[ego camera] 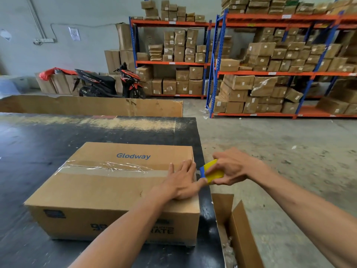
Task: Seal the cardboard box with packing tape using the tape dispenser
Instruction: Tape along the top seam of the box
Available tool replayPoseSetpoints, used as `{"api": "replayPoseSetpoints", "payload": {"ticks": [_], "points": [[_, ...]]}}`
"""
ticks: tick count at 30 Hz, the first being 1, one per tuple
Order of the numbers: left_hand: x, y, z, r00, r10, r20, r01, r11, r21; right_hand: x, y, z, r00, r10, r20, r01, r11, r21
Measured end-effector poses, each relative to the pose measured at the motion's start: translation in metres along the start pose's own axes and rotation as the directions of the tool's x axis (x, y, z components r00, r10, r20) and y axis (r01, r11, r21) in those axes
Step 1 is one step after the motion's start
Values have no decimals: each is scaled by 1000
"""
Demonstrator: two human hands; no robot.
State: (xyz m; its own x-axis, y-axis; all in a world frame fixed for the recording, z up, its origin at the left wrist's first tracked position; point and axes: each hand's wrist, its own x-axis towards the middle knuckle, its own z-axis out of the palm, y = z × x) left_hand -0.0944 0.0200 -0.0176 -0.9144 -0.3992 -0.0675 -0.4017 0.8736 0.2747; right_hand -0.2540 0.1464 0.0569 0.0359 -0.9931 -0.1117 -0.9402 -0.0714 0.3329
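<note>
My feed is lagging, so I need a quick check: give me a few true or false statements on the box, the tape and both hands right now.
1. The left hand lies flat on top of the cardboard box. True.
2. The right hand is empty. False: it grips the yellow and blue tape dispenser.
3. A strip of clear tape already runs across the box top. True.
4. The dispenser is at the box's left end. False: it is at the right end, just off the edge.
5. The box sits on the floor. False: it rests on the black table.
</note>
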Motion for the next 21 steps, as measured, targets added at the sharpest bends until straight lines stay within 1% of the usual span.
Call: {"api": "replayPoseSetpoints", "payload": {"ticks": [2, 3, 4, 6, 8, 11, 15, 17, 19, 21], "points": [[10, 11, -1, 986, -116, -123, 98, 985, -142, -3, 9, -3, 998, 62, -10, -62, 998, -4], [15, 16, 0, 968, -180, -176, 153, 976, -157, -4, 13, -4, 995, 95, -19, -95, 995, 2], [20, 21, 3, 951, -233, -204, 210, 969, -129, -5, 16, -3, 992, 122, -31, -122, 993, 12], [29, 25, 10, 930, -322, -174, 315, 947, -68, -7, 16, 0, 987, 157, -46, -156, 987, 23], [34, 23, 14, 923, -367, -116, 363, 930, -55, -10, 11, 2, 983, 176, -49, -173, 984, 44], [36, 18, 14, 938, -335, -89, 333, 942, -35, -15, 3, 3, 969, 235, -79, -228, 970, 85], [26, 8, 11, 964, -260, -47, 261, 965, 4, -19, -1, 3, 921, 367, -128, -333, 915, 227], [15, -1, 7, 984, -174, -40, 175, 984, 20, -20, -2, -2, 891, 428, -151, -357, 866, 351], [2, -15, 1, 998, -56, -30, 57, 998, 16, -17, -4, -9, 856, 485, -180, -354, 804, 478], [-14, -32, -7, 997, 72, 7, -72, 997, 0, -10, -10, -18, 823, 527, -209, -340, 754, 562]]}}
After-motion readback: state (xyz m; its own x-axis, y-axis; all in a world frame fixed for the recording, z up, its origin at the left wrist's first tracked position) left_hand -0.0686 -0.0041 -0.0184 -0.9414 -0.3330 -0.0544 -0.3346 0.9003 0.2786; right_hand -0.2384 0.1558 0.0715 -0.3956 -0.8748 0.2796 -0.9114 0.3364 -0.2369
